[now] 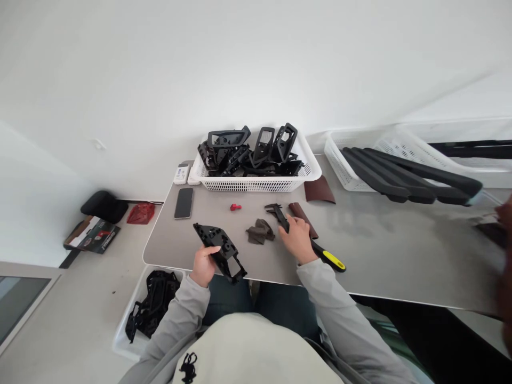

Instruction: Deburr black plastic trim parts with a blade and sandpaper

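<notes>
At far left, the white tub [120, 341] on the floor holds a tangle of black plastic parts, and the phone [183, 203] lies flat, smooth and glossy, on the table [380, 245]. Your left hand [203, 265] is closed on the panel [222, 245], thumb across its ribbed face, fingers hidden beneath; the panel slants over the table's front edge, narrow tip away from you, square cutout toward you. Hold it by its solid middle, since the thin rim around that cutout looks easier to bend, and keep your thumb off the small raised posts. Next comes the hard, bright red clip [236, 207], behind it the white lattice basket [252, 185] of black frames, then the limp, crumpled brown scraps [260, 231]. Your right hand [298, 240] lies over the black caliper [283, 218] with fingers bent; whether they grip or merely touch it, you can't tell from here. Take it by the straight beam, leaving its pointed jaws free and turned away from the panel. Mind the yellow-and-black handle [328, 258] by your wrist and the curled brown roll [303, 218] just beyond your fingers; farther right, long matte bars [408, 176] lean out of another basket.
</notes>
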A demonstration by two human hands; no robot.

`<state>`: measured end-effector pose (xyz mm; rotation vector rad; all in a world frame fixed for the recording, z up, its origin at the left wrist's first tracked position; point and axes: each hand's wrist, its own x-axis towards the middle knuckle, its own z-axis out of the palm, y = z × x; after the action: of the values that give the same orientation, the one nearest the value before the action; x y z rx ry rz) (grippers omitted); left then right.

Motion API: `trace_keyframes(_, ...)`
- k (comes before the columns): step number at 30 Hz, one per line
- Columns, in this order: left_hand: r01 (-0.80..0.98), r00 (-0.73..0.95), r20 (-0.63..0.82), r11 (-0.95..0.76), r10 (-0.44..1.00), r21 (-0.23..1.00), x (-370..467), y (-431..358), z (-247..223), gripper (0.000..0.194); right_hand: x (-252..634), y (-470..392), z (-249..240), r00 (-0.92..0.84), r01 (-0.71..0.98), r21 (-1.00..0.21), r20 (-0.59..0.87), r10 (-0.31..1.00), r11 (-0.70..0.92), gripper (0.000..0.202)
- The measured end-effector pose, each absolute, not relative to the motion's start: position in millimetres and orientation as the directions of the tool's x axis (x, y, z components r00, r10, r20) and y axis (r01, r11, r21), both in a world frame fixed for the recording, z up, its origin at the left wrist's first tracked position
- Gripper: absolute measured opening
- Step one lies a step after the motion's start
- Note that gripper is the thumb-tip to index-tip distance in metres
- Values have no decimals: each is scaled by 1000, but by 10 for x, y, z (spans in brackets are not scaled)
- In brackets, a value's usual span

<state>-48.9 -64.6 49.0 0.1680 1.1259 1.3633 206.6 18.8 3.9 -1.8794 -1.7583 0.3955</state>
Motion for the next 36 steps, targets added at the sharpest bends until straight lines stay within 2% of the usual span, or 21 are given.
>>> trace_keyframes(4,-649,-194,-557,321,807,690,-466,-613,471,18,1728,384,73,-19,833,-540,186,982,118,44)
trace_keyframes(7,-628,-175,-530,321,829,709,-448,-594,502,21,1357,615,57,-131,813,-549,149,980,192,38)
trace_keyframes(15,-602,-215,-469,261,857,754,-402,-619,577,37,836,1005,140,-191,765,-626,4,982,151,29)
trace_keyframes(18,-552,-291,-395,184,872,813,-415,-621,490,44,906,848,300,-219,704,-694,-5,976,154,21)
trace_keyframes(23,-383,-398,-248,85,883,920,-412,-578,327,46,1073,242,624,-338,546,-810,20,941,213,31)
trace_keyframes(30,-119,-376,-61,17,925,993,-282,-580,338,41,996,-130,757,-398,406,-886,51,916,226,25)
trace_keyframes(36,-35,-330,-58,50,942,998,-251,-619,333,33,953,-168,591,-384,299,-933,76,920,202,31)
